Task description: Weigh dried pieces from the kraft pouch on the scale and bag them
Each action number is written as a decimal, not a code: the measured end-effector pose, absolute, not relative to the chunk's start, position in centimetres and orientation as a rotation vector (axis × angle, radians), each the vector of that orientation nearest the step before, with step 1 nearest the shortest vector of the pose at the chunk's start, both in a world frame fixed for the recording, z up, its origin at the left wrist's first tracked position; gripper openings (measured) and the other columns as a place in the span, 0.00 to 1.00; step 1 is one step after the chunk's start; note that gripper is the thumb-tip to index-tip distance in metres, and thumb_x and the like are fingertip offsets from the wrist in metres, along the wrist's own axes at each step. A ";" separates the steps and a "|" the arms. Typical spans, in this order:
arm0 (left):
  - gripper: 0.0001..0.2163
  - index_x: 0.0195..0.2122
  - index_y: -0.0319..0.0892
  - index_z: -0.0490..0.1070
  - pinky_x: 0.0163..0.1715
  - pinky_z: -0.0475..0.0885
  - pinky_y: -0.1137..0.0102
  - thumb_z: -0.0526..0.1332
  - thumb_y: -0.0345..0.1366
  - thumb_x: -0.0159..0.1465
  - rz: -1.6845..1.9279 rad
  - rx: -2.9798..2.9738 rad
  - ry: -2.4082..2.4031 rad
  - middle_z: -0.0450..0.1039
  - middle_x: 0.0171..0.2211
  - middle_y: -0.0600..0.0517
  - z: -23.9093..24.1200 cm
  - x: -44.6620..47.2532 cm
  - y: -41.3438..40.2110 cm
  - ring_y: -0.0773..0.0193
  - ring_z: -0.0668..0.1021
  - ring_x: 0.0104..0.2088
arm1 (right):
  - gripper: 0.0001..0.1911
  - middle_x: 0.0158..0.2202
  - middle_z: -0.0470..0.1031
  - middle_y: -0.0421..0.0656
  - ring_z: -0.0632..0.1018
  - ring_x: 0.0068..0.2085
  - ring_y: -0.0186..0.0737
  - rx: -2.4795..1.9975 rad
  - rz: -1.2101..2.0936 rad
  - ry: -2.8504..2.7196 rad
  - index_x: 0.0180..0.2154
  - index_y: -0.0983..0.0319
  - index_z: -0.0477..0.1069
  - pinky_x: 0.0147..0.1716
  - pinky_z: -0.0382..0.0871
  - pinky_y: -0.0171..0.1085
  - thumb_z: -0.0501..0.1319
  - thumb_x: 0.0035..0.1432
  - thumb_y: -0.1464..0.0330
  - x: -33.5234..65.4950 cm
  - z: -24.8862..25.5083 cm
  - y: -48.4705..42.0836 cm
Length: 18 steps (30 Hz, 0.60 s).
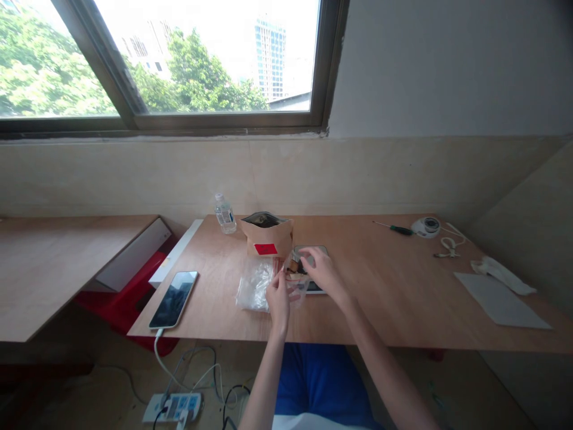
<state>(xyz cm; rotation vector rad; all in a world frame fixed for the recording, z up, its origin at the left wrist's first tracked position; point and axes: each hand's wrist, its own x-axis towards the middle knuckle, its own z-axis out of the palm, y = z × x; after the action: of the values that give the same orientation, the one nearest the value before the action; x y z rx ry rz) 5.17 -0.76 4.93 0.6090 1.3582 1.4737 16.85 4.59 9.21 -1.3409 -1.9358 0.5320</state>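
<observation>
My left hand pinches the edge of a small clear plastic bag, which is raised a little above the table. Small brown and dark pieces show in or behind the bag; their kind is too small to make out. At the bag's upper right is my right hand, its fingers curved and the tips apart, with nothing visible between them. To the left of my left hand lies a stack of clear plastic bags. A flat, dark-faced device lies partly hidden under my hands.
Behind my hands stands an open brown paper pouch with a red label, beside a water bottle. A charging phone lies left. Toward the right are a screwdriver, a white dome camera and a white sheet.
</observation>
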 end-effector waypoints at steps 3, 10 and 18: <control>0.25 0.46 0.36 0.72 0.20 0.76 0.69 0.58 0.51 0.55 1.512 0.596 1.301 0.73 0.33 0.46 4.6 5.2 -0.9 0.63 0.78 0.27 | 0.13 0.43 0.70 0.48 0.73 0.44 0.43 -1.310 0.473 -1.820 0.43 0.60 0.69 0.45 0.67 0.42 0.51 0.60 0.66 17.5 8.6 4.0; 0.26 0.55 0.41 0.65 0.31 0.76 0.69 0.55 0.50 0.59 1.675 0.619 1.216 0.74 0.41 0.45 4.8 6.5 -1.7 0.64 0.79 0.33 | 0.42 0.59 0.57 0.52 0.63 0.58 0.49 -1.288 0.925 -1.751 0.62 0.57 0.44 0.52 0.64 0.49 0.62 0.51 0.56 18.3 6.0 1.2; 0.22 0.56 0.46 0.64 0.33 0.75 0.71 0.51 0.48 0.63 1.605 0.905 1.142 0.59 0.59 0.45 5.7 7.2 -2.6 0.55 0.72 0.50 | 0.29 0.60 0.59 0.46 0.62 0.59 0.42 -1.002 0.946 -1.632 0.60 0.53 0.51 0.56 0.61 0.45 0.56 0.58 0.63 17.8 6.5 0.5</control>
<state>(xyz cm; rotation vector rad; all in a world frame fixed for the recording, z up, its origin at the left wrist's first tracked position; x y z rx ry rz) 7.24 -2.60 5.67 0.9046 1.1416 1.6046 17.84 0.55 6.53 -1.0019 -1.6321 0.9463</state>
